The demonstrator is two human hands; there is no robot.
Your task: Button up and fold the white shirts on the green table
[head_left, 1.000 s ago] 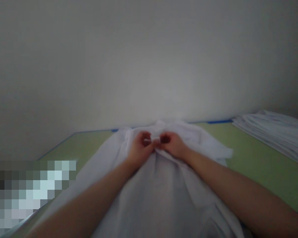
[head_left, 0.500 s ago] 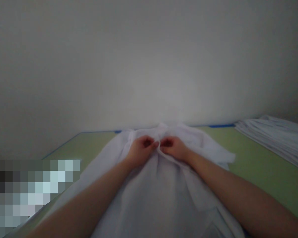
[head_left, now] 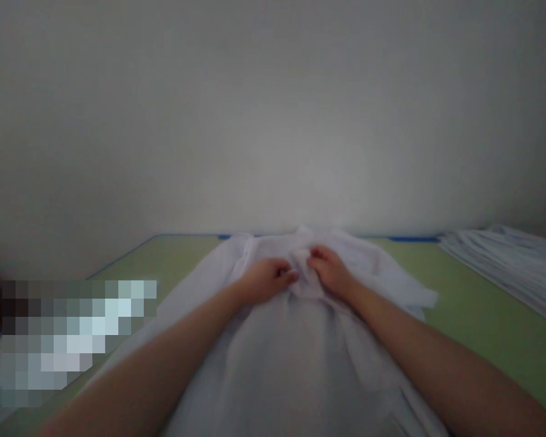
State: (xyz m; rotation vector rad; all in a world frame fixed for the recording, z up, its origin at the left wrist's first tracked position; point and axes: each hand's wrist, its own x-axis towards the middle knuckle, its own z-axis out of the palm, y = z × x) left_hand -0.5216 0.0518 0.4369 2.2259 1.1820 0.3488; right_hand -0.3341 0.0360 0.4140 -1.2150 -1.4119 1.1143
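Observation:
A white garment [head_left: 282,358], which looks like a coat or long shirt with sleeves, lies spread out in front of me. My left hand [head_left: 269,279] rests on its upper middle, thumb and fingers closed around a bit of the cloth. Just to the right, my right hand [head_left: 330,268] pinches a raised edge of the same cloth near the collar end. A small gap separates the two hands, with folded fabric between them. Blur hides any buttons or finer detail.
The garment covers much of a green table [head_left: 464,315] with a blue edge. White folded cloths [head_left: 514,267] are stacked at the far right. A grey wall [head_left: 273,121] rises behind the table. A pixelated patch covers the lower left, beside a dark blurred shape.
My hands have moved apart from their meeting point. The right hand has gone slightly right and up with the cloth edge, the left slightly down. The view has shifted a little.

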